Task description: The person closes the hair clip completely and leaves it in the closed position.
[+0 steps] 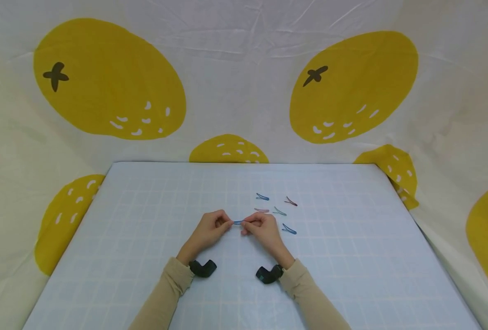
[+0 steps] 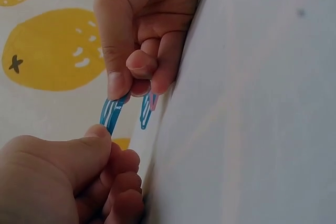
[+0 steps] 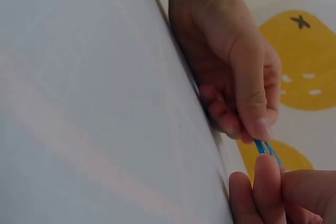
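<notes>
Both hands hold one blue snap hair clip (image 1: 237, 222) between them, low over the table. My left hand (image 1: 210, 230) pinches one end between thumb and index finger. The other end is in a thumb-and-finger pinch of my right hand (image 1: 266, 230), whose remaining fingers curl in. Up close in the left wrist view, the blue clip (image 2: 111, 114) shows its slim frame and inner tongue; fingertips cover both its ends. From the right wrist, two thin blue strips of the clip (image 3: 261, 146) show between the fingertips, a gap separating them.
Right of the hands lie several more hair clips: a blue one (image 1: 289, 228), a green one (image 1: 280, 211), a pink one (image 1: 262, 211), a dark red one (image 1: 291, 201) and another blue one (image 1: 262, 196). A pale gridded cloth covers the table (image 1: 351, 256). Behind hangs a lemon-print curtain (image 1: 235, 91).
</notes>
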Available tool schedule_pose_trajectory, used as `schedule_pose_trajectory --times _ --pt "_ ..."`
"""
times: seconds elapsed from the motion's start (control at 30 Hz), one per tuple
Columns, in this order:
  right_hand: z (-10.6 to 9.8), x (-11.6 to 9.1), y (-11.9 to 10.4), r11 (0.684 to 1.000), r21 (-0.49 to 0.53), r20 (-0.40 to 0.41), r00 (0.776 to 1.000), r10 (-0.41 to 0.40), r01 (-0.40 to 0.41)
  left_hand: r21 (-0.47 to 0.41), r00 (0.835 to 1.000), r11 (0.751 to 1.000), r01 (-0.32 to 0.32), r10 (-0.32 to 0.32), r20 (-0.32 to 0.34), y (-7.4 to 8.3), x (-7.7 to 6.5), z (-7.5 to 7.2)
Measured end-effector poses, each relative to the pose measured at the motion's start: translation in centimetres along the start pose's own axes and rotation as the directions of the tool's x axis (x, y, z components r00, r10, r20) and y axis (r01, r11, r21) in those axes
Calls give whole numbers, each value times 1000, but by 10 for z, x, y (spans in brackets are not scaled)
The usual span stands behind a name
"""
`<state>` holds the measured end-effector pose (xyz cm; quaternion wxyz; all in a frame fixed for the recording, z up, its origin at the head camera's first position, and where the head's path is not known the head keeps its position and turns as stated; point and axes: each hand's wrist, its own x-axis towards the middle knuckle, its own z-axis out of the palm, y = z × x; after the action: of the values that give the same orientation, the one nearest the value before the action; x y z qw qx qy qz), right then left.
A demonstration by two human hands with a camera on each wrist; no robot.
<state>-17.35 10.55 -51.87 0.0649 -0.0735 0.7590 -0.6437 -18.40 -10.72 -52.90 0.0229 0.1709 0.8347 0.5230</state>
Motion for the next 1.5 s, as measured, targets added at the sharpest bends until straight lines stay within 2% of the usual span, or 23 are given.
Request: schedule_pose_trajectory --times 0.23,0.37,0.67,0.97,1.03,1.23,1.5 --pt "1 1 -4 1000 -8 3 1000 25 -25 35 997 996 -77 77 18 3 -1 0" --pt "1 0 -5 999 -35 4 1000 29 -28 39 995 995 -90 89 35 3 -1 1" --pt "3 -1 -9 997 -50 -20 998 66 -66 32 996 997 -69 67 50 1 -2 1" --pt "11 -4 -8 995 -92 -84 996 -35 27 28 993 993 -111 109 39 1 -1 6" --pt "10 -4 -10 997 -74 -76 996 -35 29 17 994 994 -111 110 20 1 -1 7" --pt "5 -12 -38 1000 -20 -15 1000 -3 3 -6 993 993 -117 117 -9 0 0 6" --pt "5 -13 -38 1000 -3 -15 1000 10 -10 -22 996 996 -87 86 -10 -1 0 6"
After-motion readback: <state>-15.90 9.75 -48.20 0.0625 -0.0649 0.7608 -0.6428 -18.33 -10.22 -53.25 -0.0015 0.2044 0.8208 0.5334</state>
